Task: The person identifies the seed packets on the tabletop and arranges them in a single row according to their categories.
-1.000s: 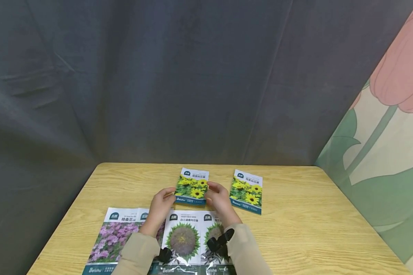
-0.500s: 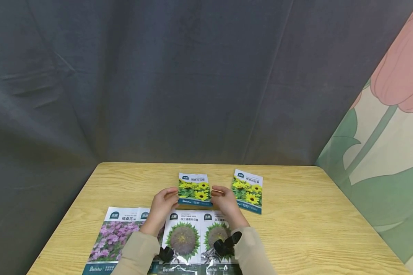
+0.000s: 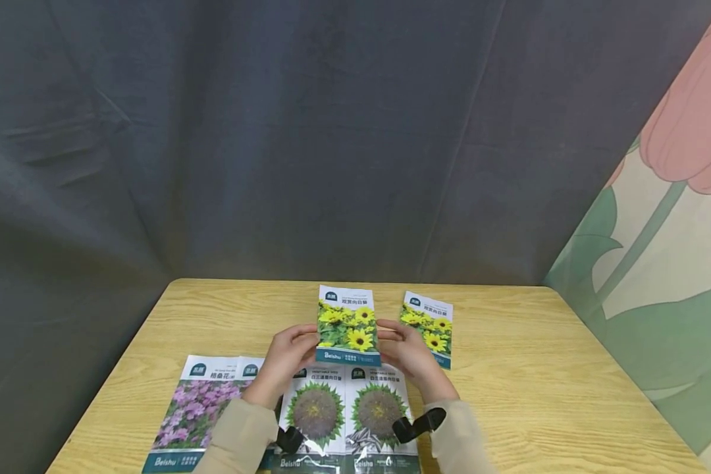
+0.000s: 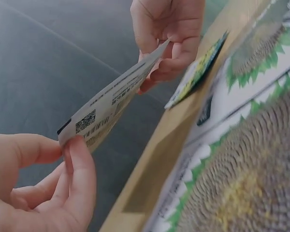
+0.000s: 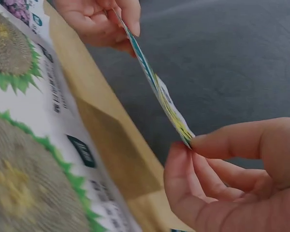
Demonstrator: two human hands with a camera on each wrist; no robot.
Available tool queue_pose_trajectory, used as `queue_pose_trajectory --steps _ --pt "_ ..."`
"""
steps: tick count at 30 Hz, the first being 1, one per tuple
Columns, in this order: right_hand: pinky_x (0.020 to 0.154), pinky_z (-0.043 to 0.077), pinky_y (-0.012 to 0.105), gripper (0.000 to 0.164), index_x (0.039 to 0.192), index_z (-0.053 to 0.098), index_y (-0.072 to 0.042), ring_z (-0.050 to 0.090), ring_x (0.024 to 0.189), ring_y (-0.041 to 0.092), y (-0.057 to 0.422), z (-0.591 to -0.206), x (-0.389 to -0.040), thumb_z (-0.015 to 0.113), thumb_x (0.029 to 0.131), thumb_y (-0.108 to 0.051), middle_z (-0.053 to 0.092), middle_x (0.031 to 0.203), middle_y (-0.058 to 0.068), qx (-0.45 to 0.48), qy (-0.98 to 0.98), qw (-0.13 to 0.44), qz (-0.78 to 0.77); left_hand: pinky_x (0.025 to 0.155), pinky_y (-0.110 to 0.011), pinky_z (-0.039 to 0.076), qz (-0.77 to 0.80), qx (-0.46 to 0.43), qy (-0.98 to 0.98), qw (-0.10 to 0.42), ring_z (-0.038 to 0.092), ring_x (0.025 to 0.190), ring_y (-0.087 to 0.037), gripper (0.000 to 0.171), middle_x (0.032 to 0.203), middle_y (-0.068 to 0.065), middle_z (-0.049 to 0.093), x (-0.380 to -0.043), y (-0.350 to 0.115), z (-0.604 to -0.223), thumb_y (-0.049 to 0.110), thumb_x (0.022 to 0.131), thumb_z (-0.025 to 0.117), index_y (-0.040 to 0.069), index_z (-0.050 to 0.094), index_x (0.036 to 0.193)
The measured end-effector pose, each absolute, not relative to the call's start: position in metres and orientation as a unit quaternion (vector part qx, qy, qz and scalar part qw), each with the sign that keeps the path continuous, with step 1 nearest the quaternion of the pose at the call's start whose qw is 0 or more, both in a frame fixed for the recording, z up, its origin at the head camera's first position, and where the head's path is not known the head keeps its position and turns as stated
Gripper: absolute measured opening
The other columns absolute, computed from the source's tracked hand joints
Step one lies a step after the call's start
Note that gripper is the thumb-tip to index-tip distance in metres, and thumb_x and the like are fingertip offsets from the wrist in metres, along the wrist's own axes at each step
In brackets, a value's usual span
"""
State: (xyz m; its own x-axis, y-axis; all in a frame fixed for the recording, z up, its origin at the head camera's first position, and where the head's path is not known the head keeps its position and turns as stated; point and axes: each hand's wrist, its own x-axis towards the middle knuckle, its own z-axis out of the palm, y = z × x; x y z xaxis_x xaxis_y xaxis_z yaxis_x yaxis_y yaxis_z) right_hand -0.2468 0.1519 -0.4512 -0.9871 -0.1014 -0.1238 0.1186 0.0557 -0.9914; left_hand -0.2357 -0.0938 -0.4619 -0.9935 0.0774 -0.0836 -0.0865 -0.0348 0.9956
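A seed packet with yellow flowers on its front (image 3: 347, 322) is raised off the table, held by its two side edges. My left hand (image 3: 288, 359) pinches one edge between thumb and fingers, and my right hand (image 3: 411, 359) pinches the opposite one. In the left wrist view the back of this packet (image 4: 106, 108) shows a QR code and a barcode. From the right wrist it appears nearly edge-on. A second yellow-flower packet (image 3: 431, 322) lies flat just beyond my right hand, which covers its lower left part.
Two sunflower-head packets (image 3: 315, 415) lie side by side at the table's near edge, under my forearms. To their left are pink-flower packets (image 3: 195, 408), one partly covered by my left arm. A dark curtain (image 3: 332, 145) hangs behind the wooden table (image 3: 539, 382).
The held packet has come up and closer to the head camera, shifting slightly right and looking larger. Both hands moved with it, the right one more. The packets on the table stayed put.
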Motion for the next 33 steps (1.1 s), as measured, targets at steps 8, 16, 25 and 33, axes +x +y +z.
queue_pose_trajectory --steps 8,16,25,33 --pt "0.080 0.058 0.032 0.051 0.147 0.044 0.007 0.062 0.091 0.016 0.181 -0.438 -0.240 0.059 0.099 -0.002 0.061 0.115 0.013 -0.031 0.729 0.100 -0.677 0.077 -0.029 0.059 0.730 0.040 0.678 0.078 0.063 0.083 -0.014 0.035 0.102 -0.011 0.066 -0.228 -0.083 -0.446 0.009 0.099 0.062 -0.007 0.058 0.130" --pt "0.083 0.060 0.034 0.050 0.146 0.043 0.007 0.064 0.092 0.017 0.207 -0.429 -0.233 0.059 0.100 -0.002 0.062 0.116 0.012 -0.017 0.738 0.089 -0.668 0.084 -0.035 0.060 0.719 0.092 0.679 0.117 0.064 0.088 -0.016 0.034 0.104 -0.010 0.064 -0.215 -0.068 -0.442 0.012 0.100 0.062 -0.009 0.057 0.127" --pt "0.080 0.061 0.033 0.046 0.143 0.048 0.003 0.064 0.092 0.020 0.229 -0.425 -0.229 0.060 0.099 0.000 0.059 0.116 0.019 0.023 0.775 0.044 -0.630 0.077 -0.034 0.061 0.725 0.092 0.663 0.160 0.063 0.079 -0.014 0.025 0.095 -0.008 0.065 -0.203 -0.042 -0.454 0.009 0.099 0.063 -0.007 0.060 0.118" --pt "0.081 0.062 0.038 0.048 0.144 0.048 0.001 0.066 0.094 0.023 0.245 -0.421 -0.225 0.062 0.097 0.000 0.058 0.120 0.024 0.040 0.815 0.036 -0.577 0.070 -0.032 0.062 0.720 0.083 0.659 0.202 0.065 0.072 -0.013 0.015 0.086 -0.008 0.068 -0.189 -0.018 -0.465 0.005 0.097 0.065 -0.005 0.065 0.108"
